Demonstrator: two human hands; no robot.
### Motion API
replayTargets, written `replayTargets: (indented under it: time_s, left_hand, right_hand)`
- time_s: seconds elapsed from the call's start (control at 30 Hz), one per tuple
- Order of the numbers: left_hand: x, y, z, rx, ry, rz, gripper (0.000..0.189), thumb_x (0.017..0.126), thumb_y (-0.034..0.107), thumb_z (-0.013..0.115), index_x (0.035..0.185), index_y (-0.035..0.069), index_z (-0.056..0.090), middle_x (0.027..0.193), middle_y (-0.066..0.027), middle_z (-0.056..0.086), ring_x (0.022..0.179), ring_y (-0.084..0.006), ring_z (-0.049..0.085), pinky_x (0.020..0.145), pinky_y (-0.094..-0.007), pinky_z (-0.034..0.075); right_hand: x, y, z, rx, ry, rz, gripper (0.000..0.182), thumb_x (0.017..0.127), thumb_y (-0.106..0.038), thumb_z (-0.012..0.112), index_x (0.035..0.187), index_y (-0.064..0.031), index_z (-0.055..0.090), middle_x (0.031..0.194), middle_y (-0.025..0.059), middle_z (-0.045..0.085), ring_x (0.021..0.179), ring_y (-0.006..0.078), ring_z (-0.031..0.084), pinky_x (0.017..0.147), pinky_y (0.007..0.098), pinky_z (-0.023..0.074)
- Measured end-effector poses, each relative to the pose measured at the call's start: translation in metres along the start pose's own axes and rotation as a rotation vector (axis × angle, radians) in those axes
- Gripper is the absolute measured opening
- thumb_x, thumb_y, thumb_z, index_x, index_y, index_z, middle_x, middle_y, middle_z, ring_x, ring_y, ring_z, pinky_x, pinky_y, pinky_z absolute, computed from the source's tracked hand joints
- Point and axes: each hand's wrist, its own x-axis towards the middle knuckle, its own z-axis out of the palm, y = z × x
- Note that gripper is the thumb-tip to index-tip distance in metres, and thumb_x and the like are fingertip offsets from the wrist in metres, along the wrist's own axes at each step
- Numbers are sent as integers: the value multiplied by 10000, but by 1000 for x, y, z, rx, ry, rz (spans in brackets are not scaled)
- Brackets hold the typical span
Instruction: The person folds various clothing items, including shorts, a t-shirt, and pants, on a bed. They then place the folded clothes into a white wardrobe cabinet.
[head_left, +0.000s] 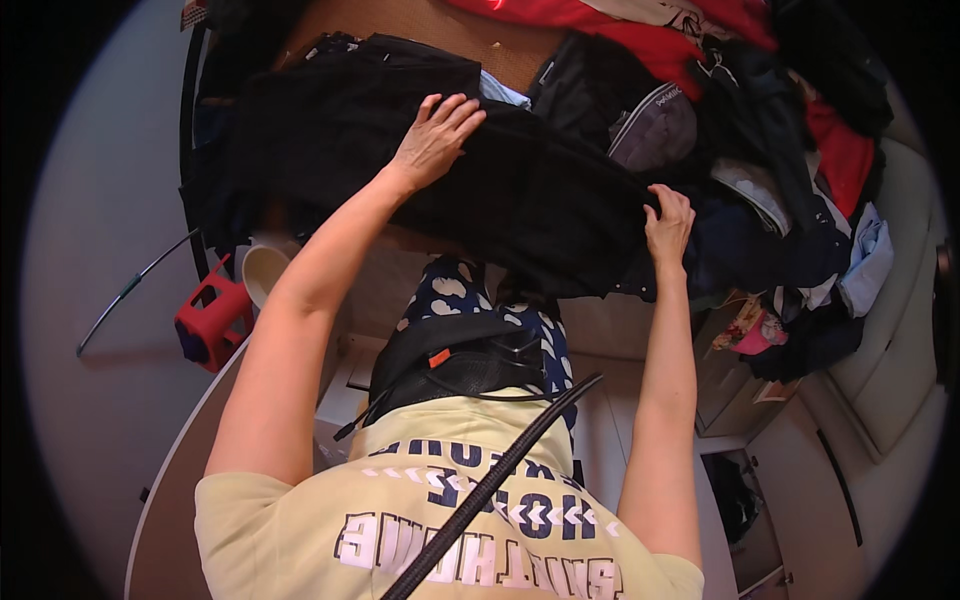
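A long black garment, which looks like a pair of trousers, lies spread across in front of me. My left hand rests palm down on its upper part with the fingers extended. Near the garment's right end is my right hand, fingers bent and thumb apart, with no cloth visibly pinched between them. Behind my left hand lies folded black clothing, with a bit of light blue cloth showing beside it. Grey underwear with a lettered waistband lies beyond my right hand.
Red cloth and dark clothes are heaped at the back right, on a brown woven surface. Right of the heap is a pale padded seat. A red plastic object and a thin metal rod are at left.
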Motion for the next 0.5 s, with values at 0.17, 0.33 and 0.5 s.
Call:
replayTargets:
  time_s: [0.17,0.33,0.5]
  left_hand:
    - [13,4,6,3,-69,54,498,670,201,725,1114,110,518,970,-54,510,1037,-202,449,970,-392,254]
    - [2,7,17,36,-110,133,206,740,133,594,935,90,542,991,-74,503,1007,-226,464,953,-377,284]
    - [-17,18,26,-78,-56,245,128,750,101,538,865,43,542,953,-93,544,917,-225,531,910,-363,380]
  right_hand:
    - [0,27,3,-130,-153,16,374,621,-62,723,976,-104,614,967,24,603,934,218,501,877,359,344]
    - [-5,35,-1,-178,-157,-144,376,603,-16,701,957,-109,616,921,29,584,898,224,505,873,358,352]
    - [-12,37,2,-178,-132,-178,373,620,-13,687,972,-100,604,952,31,583,911,225,511,879,362,354]
